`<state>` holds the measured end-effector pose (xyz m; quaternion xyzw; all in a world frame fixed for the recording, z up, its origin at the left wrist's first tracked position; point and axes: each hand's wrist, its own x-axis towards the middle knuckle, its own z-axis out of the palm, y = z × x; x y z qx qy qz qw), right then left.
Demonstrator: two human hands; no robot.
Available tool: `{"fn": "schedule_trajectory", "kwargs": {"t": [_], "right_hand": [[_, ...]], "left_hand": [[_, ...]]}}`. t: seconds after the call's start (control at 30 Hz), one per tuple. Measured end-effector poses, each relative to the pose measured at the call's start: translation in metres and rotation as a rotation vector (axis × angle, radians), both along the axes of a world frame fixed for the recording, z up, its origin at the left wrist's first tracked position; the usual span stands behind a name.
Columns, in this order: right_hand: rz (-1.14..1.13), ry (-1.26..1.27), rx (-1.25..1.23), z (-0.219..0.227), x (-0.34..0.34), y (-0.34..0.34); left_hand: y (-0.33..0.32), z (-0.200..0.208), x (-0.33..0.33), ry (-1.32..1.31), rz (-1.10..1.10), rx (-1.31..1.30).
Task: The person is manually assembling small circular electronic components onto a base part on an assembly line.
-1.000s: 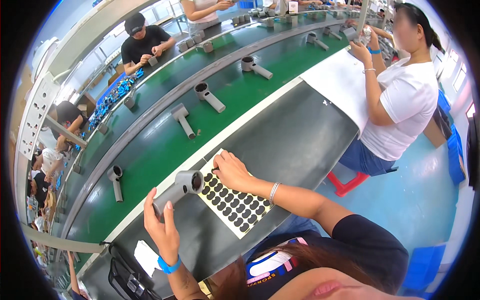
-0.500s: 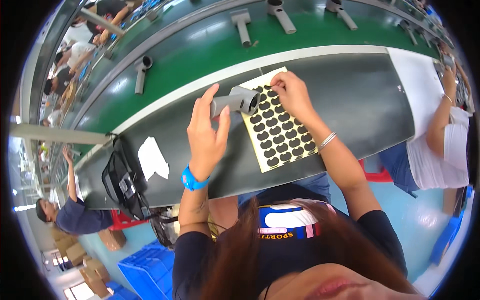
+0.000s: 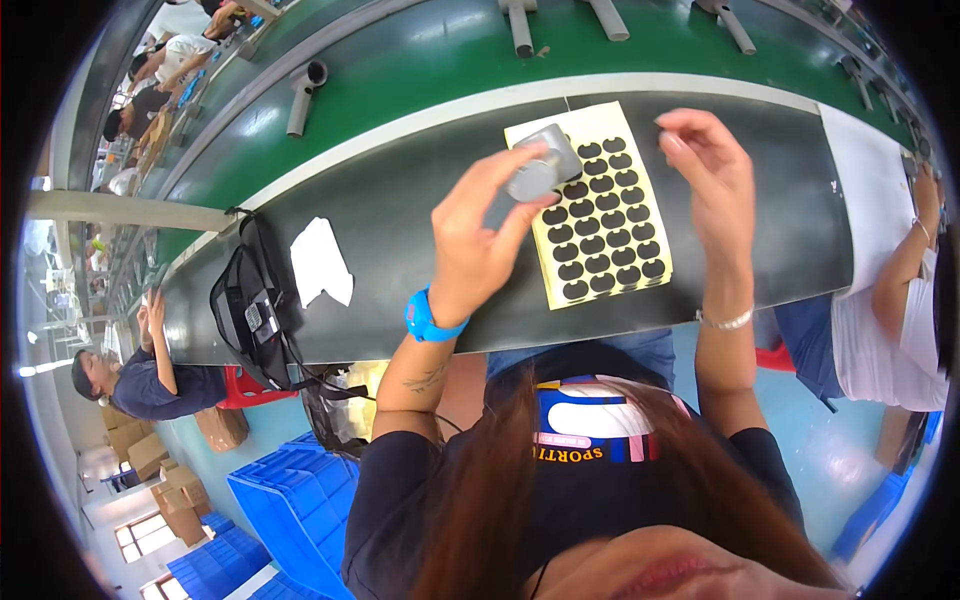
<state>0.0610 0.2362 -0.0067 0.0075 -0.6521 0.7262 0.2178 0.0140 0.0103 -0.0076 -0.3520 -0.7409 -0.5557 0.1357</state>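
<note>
My left hand (image 3: 478,232) holds a grey tubular plastic housing (image 3: 540,180) between thumb and fingers, its rounded end turned up toward me. Beneath the housing lies a pale yellow sheet of black oval stickers (image 3: 608,222), partly covered by it at the upper left. To the right of the sheet my right hand (image 3: 712,180) is raised over the dark table, thumb and forefinger brought close together. Whether a sticker sits between those fingertips is too small to make out.
A black bag (image 3: 250,315) and a crumpled white paper (image 3: 322,264) lie on the table (image 3: 400,225) to the left. More grey housings (image 3: 303,97) rest on the green conveyor (image 3: 420,85) beyond. A co-worker (image 3: 870,320) sits at the right; blue crates (image 3: 300,510) stand on the floor.
My right hand has come off the sticker sheet and moved right. My left hand has turned the housing so that its end faces me. The whole view has shifted slightly.
</note>
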Motion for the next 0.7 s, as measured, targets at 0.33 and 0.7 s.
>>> {"fn": "schedule_trajectory", "kwargs": {"t": [0.33, 0.7], "right_hand": [[0.12, -0.105, -0.029, 0.029, 0.062, -0.033], [0.058, -0.13, -0.053, 0.03, 0.067, -0.04]], "left_hand": [[0.018, 0.002, 0.026, -0.115, -0.188, -0.068], [0.024, -0.001, 0.035, -0.294, -0.304, 0.056]]}}
